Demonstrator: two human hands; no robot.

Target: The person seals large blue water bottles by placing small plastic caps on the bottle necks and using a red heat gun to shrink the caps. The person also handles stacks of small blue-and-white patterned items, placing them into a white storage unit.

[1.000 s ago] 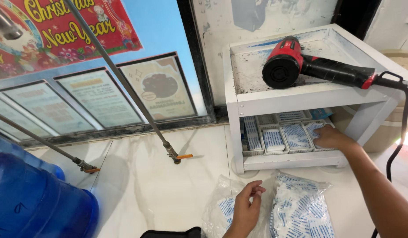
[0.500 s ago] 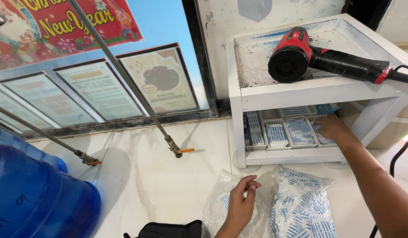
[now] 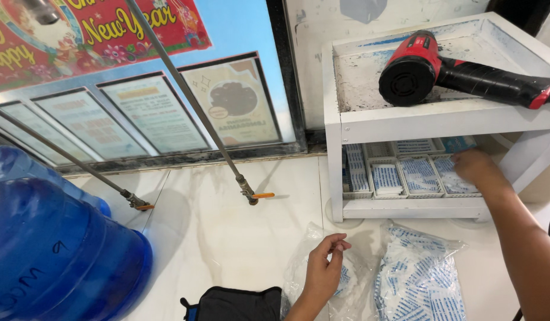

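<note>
The right hand (image 3: 474,169) reaches into the shelf's right-end tray (image 3: 459,185), grip hidden; left hand (image 3: 324,267) pinches a clear bag (image 3: 346,279), which may spill packets.

One camera, worn on my head, looks steeply down and forward at a pale tiled floor (image 3: 227,220) and the low white shelf unit (image 3: 340,178) against the wall, close enough that my forearms enter from the bottom edge. My left hand (image 3: 322,270) sits low centre, my right hand (image 3: 474,169) reaches in at right. There is no second view.
</note>
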